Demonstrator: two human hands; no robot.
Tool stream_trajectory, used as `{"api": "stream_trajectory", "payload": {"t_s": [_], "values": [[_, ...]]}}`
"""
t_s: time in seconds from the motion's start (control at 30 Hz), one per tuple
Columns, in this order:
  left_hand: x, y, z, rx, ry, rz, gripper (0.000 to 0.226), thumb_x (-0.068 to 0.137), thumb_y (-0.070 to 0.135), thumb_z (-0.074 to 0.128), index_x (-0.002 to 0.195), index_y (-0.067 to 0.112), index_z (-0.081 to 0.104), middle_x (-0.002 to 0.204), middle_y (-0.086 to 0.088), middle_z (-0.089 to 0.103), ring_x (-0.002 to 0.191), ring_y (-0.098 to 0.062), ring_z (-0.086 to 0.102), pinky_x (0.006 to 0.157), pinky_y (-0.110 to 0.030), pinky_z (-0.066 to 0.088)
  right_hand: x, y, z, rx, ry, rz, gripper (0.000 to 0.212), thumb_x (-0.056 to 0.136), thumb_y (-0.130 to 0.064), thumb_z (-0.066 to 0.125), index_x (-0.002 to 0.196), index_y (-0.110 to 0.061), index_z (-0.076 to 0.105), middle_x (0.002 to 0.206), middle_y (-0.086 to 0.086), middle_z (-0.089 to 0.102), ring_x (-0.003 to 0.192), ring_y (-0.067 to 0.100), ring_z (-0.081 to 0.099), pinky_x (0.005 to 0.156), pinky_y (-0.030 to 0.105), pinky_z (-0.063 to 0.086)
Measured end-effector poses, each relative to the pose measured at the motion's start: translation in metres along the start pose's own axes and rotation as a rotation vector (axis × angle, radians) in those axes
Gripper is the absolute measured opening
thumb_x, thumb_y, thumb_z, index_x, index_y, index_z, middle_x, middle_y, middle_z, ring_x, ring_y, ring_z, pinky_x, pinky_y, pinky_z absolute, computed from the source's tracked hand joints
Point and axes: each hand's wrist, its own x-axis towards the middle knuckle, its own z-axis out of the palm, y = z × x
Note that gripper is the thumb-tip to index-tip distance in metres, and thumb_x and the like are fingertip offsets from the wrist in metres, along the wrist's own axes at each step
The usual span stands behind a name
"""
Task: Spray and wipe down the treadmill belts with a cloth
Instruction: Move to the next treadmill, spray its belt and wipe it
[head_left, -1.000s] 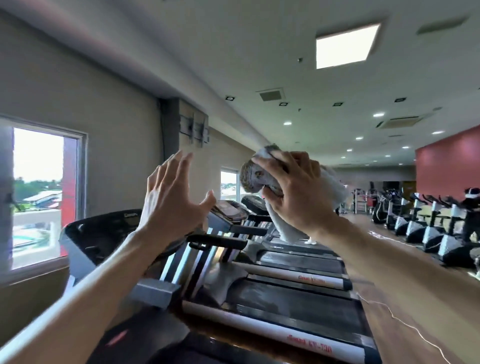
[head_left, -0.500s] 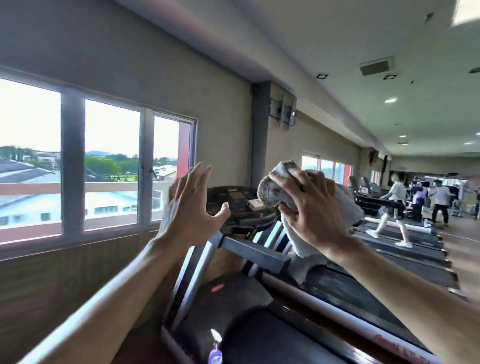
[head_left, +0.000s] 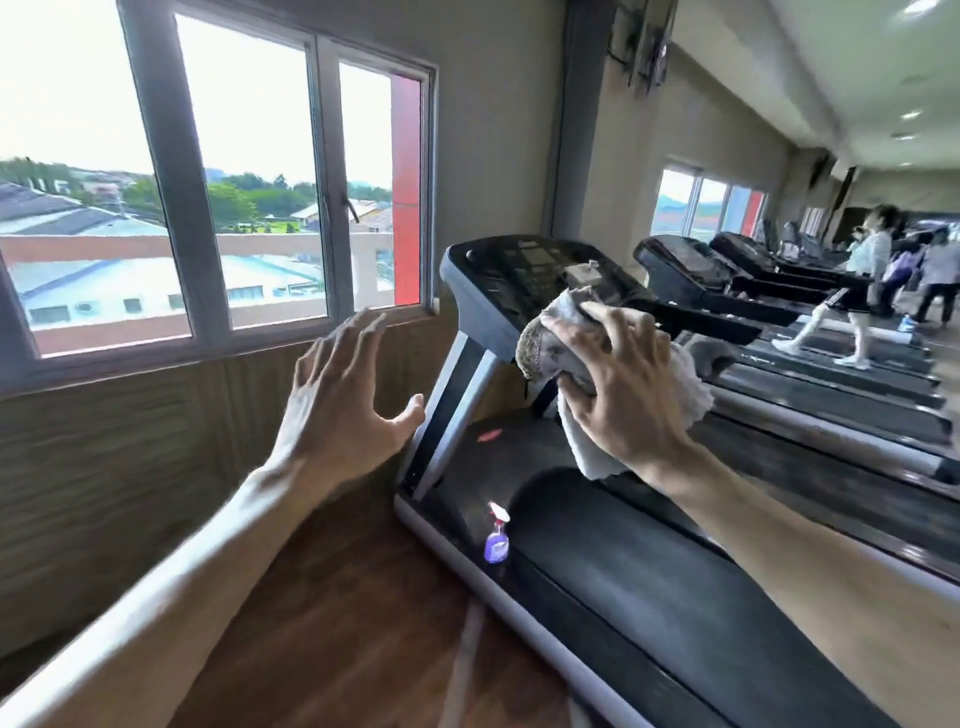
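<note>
My right hand (head_left: 618, 384) grips a bunched grey-white cloth (head_left: 556, 343), held in the air in front of the nearest treadmill's console (head_left: 524, 275). My left hand (head_left: 343, 410) is raised with fingers spread, holding nothing, just left of the treadmill's silver upright (head_left: 447, 415). Below the hands runs the black treadmill belt (head_left: 623, 582). A small purple spray bottle (head_left: 496, 535) with a white and red trigger stands on the left side rail near the belt's front end.
A large window (head_left: 218, 197) and wood-panelled wall lie to the left, with wooden floor (head_left: 337, 623) beside the treadmill. More treadmills (head_left: 831, 395) line up to the right. A person (head_left: 852, 291) walks on a farther one, with others behind.
The view has swung left and downward from the room toward the window and nearest treadmill. The spray bottle and belt have come into sight. Both hands keep their poses, the right still holding the cloth.
</note>
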Motion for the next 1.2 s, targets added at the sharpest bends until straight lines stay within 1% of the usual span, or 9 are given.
{"api": "stream_trajectory", "payload": {"t_s": [0.13,0.3,0.53,0.7,0.8,0.93,1.0,1.07,1.2], "values": [[-0.002,-0.016,0.040,-0.025,-0.046,-0.029,0.091,0.078,0.058,0.059,0.155,0.020,0.033,0.164,-0.004,0.031,0.149,-0.024,0.028,0.123,-0.044,0.019,-0.014,0.002,0.050,0.014,-0.037,0.065,0.055,0.086,-0.035,0.073,0.139,-0.024,0.062,0.137,0.009,0.042,0.119,0.032,0.038,0.099,0.057,0.046],[0.020,-0.024,0.113,-0.037,-0.119,-0.016,0.091,0.080,0.054,0.067,0.155,0.016,0.034,0.164,-0.007,0.031,0.150,-0.025,0.028,0.124,-0.044,0.019,-0.020,0.019,0.117,-0.019,-0.191,0.075,0.053,0.089,-0.039,0.073,0.138,-0.025,0.061,0.140,0.012,0.052,0.120,0.036,0.047,0.099,0.054,0.044],[0.053,-0.065,0.260,-0.023,-0.248,-0.051,0.091,0.079,0.058,0.057,0.155,0.014,0.034,0.162,-0.007,0.033,0.149,-0.023,0.030,0.123,-0.040,0.021,-0.056,0.060,0.227,0.055,-0.253,0.166,0.051,0.090,-0.041,0.051,0.137,-0.025,0.061,0.139,0.013,0.051,0.116,0.036,0.045,0.097,0.055,0.042],[0.069,-0.092,0.350,-0.026,-0.325,-0.143,0.090,0.079,0.056,0.054,0.156,0.012,0.035,0.161,-0.008,0.036,0.148,-0.023,0.032,0.123,-0.039,0.021,-0.079,0.093,0.307,0.116,-0.320,0.208,0.046,0.087,-0.038,0.053,0.129,-0.025,0.065,0.137,0.009,0.051,0.111,0.033,0.046,0.094,0.052,0.042],[0.070,-0.107,0.393,-0.061,-0.346,-0.201,0.086,0.080,0.052,0.056,0.154,0.011,0.038,0.159,-0.007,0.040,0.146,-0.022,0.036,0.122,-0.038,0.025,-0.093,0.106,0.357,0.113,-0.383,0.260,0.046,0.086,-0.038,0.053,0.128,-0.025,0.068,0.136,0.009,0.053,0.112,0.034,0.048,0.093,0.050,0.041],[0.061,-0.144,0.459,-0.114,-0.413,-0.256,0.084,0.080,0.048,0.057,0.151,0.007,0.042,0.152,-0.007,0.049,0.139,-0.023,0.047,0.113,-0.037,0.037,-0.124,0.116,0.427,0.070,-0.463,0.288,0.034,0.083,-0.037,0.057,0.111,-0.023,0.071,0.131,0.014,0.060,0.108,0.036,0.052,0.091,0.048,0.041],[0.055,-0.166,0.496,-0.137,-0.440,-0.277,0.085,0.079,0.048,0.058,0.151,0.008,0.042,0.151,-0.007,0.051,0.137,-0.023,0.049,0.110,-0.037,0.041,-0.146,0.120,0.463,0.055,-0.501,0.317,0.031,0.082,-0.036,0.058,0.107,-0.024,0.072,0.131,0.013,0.060,0.109,0.037,0.053,0.091,0.050,0.044],[0.048,-0.192,0.540,-0.166,-0.453,-0.308,0.085,0.078,0.047,0.062,0.151,0.008,0.042,0.150,-0.006,0.052,0.136,-0.022,0.050,0.110,-0.035,0.041,-0.170,0.125,0.505,0.065,-0.518,0.364,0.034,0.082,-0.035,0.059,0.112,-0.026,0.072,0.132,0.011,0.058,0.111,0.038,0.055,0.092,0.052,0.046],[0.037,-0.242,0.635,-0.227,-0.468,-0.329,0.086,0.076,0.044,0.066,0.150,0.008,0.043,0.147,-0.006,0.055,0.133,-0.020,0.051,0.107,-0.030,0.040,-0.215,0.136,0.589,0.046,-0.474,0.388,0.044,0.081,-0.029,0.057,0.123,-0.029,0.070,0.129,0.011,0.059,0.113,0.036,0.053,0.097,0.049,0.042]]}}
